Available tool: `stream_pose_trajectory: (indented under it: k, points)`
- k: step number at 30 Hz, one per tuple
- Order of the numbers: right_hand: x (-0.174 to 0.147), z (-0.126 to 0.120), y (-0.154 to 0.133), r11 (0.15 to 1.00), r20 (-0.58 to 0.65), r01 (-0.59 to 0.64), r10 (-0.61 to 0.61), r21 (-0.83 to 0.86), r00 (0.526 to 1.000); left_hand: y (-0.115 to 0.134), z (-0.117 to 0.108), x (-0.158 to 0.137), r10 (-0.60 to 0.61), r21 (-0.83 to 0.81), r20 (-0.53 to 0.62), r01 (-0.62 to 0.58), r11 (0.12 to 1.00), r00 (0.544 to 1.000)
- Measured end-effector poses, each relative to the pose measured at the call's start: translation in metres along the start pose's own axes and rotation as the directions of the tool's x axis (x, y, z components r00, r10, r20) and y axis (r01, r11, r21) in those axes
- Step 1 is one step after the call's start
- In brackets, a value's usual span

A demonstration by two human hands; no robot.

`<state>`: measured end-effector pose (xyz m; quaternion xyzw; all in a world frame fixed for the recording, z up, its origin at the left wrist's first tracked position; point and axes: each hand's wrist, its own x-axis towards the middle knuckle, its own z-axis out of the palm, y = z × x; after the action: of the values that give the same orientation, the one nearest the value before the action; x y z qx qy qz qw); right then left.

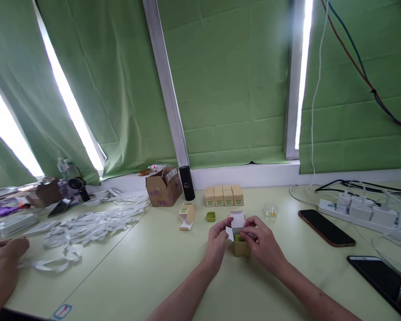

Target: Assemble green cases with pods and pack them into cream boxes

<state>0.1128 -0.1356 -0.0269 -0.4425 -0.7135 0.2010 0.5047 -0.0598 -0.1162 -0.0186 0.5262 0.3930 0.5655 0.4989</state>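
Two hands are working one small box [242,249], which is standing on the surface [173,267] right in front of you, lid [237,218] up. On your left hand [216,244], the fingers are gripping the box at its white side flap [230,233]. On your right hand [263,244], the fingers are meeting over the opening by a green piece [238,238]; can't tell if they're pinching it or just touching.

Handling, my guess: you're dealing with light, thin card, stiff along the folds, easy to crease, not slippery. Best hold is probably low on the sides; use the flap for steadying only.

Looks: outside is showing plain brown, lid and flap white inside, green piece sitting inside near the rim. A row of boxes [224,196] is standing behind, with a green case [210,216] sitting nearer and a clear dish [270,211] off right.
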Motion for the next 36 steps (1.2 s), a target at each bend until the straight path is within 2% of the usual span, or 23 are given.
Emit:
stream_pose_trajectory:
  k: [4,12,17,20,26,36]
  points:
    - [0.000,-0.001,0.000,0.999,-0.047,0.018,-0.016,0.047,0.999,0.001,0.000,-0.001,0.000,0.006,-0.013,0.000,1.000,1.000]
    - [0.004,-0.004,0.009,0.958,-0.233,-0.061,0.130,0.280,0.964,0.000,0.001,-0.001,0.017,-0.014,-0.045,-0.018,1.000,0.999]
    - [0.005,0.001,0.021,0.919,-0.204,-0.199,0.279,0.340,0.938,-0.002,0.000,-0.001,0.001,-0.055,-0.053,-0.004,0.998,0.999]
    - [0.004,0.003,0.023,0.898,-0.170,-0.251,0.328,0.363,0.929,-0.002,0.000,-0.001,-0.006,-0.080,-0.065,0.001,0.997,0.998]
    - [0.003,0.005,0.020,0.887,-0.155,-0.273,0.350,0.372,0.924,-0.007,0.001,0.002,0.006,-0.092,0.017,-0.005,0.996,1.000]
    - [0.003,0.004,0.016,0.874,-0.140,-0.291,0.368,0.389,0.919,-0.018,-0.001,0.006,0.065,0.063,0.041,-0.067,0.996,0.997]
